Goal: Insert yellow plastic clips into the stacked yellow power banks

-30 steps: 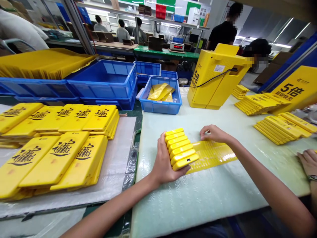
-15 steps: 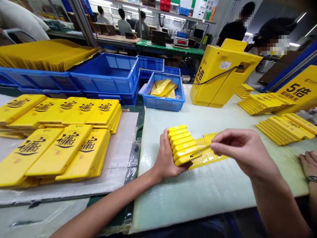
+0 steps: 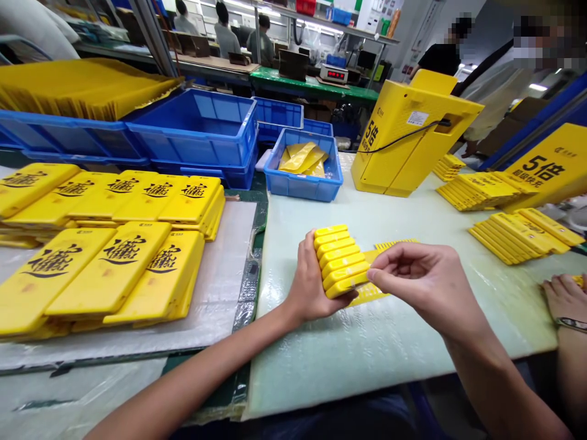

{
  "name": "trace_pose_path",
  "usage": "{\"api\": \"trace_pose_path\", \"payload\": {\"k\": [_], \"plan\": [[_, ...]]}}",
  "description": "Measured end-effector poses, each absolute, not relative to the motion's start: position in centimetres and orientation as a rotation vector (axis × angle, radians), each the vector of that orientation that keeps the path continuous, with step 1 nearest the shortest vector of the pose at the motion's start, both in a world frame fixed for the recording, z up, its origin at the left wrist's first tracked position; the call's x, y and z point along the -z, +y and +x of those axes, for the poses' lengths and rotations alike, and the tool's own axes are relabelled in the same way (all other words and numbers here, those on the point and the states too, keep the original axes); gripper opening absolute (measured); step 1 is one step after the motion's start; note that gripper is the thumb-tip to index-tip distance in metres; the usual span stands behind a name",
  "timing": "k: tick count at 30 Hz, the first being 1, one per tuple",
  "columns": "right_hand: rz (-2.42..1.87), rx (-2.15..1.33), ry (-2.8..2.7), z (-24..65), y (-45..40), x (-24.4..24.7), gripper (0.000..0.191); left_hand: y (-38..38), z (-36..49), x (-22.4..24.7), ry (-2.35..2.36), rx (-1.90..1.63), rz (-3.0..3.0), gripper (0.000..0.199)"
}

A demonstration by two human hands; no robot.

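My left hand (image 3: 308,284) is wrapped round a stack of several yellow cases (image 3: 342,260), their narrow ends turned up and to the right. At the right end of the lowest case, my right hand (image 3: 408,272) pinches with thumb and forefinger. Whatever lies between those fingertips is too small to make out. Behind the hands, a yellow sheet with a comb-like edge (image 3: 373,293) rests on the pale mat, partly covered by my right hand.
Yellow printed cases (image 3: 110,269) lie in piles at left. Blue bins (image 3: 192,137) stand behind them, and a small blue bin (image 3: 302,186) holds yellow film. A yellow box (image 3: 398,143) and more stacks (image 3: 518,238) are at right, near another person's hand (image 3: 566,299).
My right hand has moved left, against the end of the lowest case. The thin strip seen in its fingers before is now hidden. My left hand still holds the stack.
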State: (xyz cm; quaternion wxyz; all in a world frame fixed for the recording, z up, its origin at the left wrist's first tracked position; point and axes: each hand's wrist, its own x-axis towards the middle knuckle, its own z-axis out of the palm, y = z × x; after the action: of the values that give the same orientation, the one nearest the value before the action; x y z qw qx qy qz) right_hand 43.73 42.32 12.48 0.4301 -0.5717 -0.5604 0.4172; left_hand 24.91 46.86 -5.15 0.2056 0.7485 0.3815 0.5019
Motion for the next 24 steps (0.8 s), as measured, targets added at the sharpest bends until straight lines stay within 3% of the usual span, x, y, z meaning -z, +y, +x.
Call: {"api": "trace_pose_path", "payload": {"k": [12, 13, 16, 17, 24], "plan": [[-1.552, -1.085, -1.629, 44.0, 43.4, -13.2, 0.020, 46.9, 24.7, 5.5, 1.076, -1.394, 2.082, 0.154], [-1.593, -1.038, -1.672, 44.3, 43.6, -13.2, 0.026, 46.9, 24.7, 5.6, 1.075, -1.395, 2.083, 0.154], [-1.733, -0.741, -1.722, 45.6, 44.2, -12.9, 0.071, 46.9, 24.7, 5.5, 1.072, -1.403, 2.080, 0.152], [-1.732, -0.656, -1.709, 46.0, 44.3, -12.7, 0.078, 46.9, 24.7, 5.5, 1.072, -1.406, 2.079, 0.152], [-1.148, -0.647, -2.025, 45.4, 43.1, -10.7, 0.016, 46.8, 24.8, 5.6, 1.060, -1.397, 2.077, 0.154]]}}
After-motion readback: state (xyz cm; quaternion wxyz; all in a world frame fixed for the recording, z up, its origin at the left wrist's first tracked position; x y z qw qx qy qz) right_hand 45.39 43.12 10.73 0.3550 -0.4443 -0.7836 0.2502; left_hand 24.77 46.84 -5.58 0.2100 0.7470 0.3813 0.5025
